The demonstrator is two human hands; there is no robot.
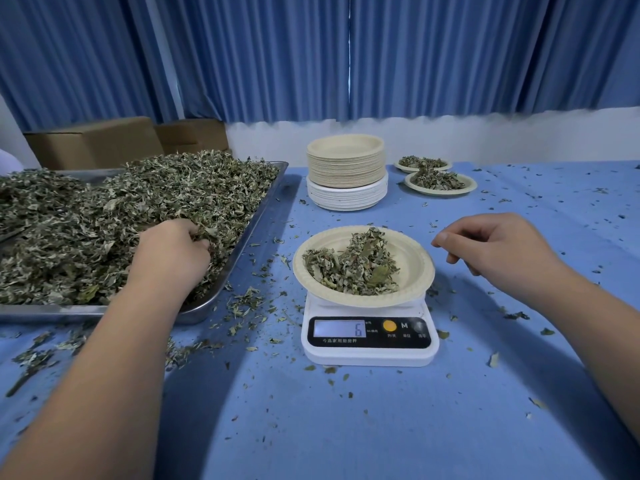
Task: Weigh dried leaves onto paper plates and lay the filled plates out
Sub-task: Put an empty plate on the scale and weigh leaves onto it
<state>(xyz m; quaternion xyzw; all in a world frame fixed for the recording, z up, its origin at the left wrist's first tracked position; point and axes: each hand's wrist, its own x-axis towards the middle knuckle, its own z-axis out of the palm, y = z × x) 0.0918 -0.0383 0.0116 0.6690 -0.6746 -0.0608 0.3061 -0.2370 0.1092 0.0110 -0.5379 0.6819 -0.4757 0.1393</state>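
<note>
A cream paper plate (417, 263) holding a small heap of dried leaves (353, 265) sits on a white kitchen scale (369, 353) whose display reads 6. At the left a steel tray (239, 251) is piled with dried leaves (114, 216). My left hand (173, 251) is dug into that pile near the tray's right edge, fingers curled around a clump of leaves. My right hand (491, 249) hovers just right of the plate, fingers loosely curled and holding nothing. Two filled plates lie at the back right, the nearer one (440, 183) and the farther one (422, 164).
A tall stack of unused paper plates (346, 168) stands behind the scale. Cardboard boxes (97, 140) sit behind the tray against blue curtains. Leaf crumbs are scattered over the blue tablecloth (346, 427), thickest between tray and scale.
</note>
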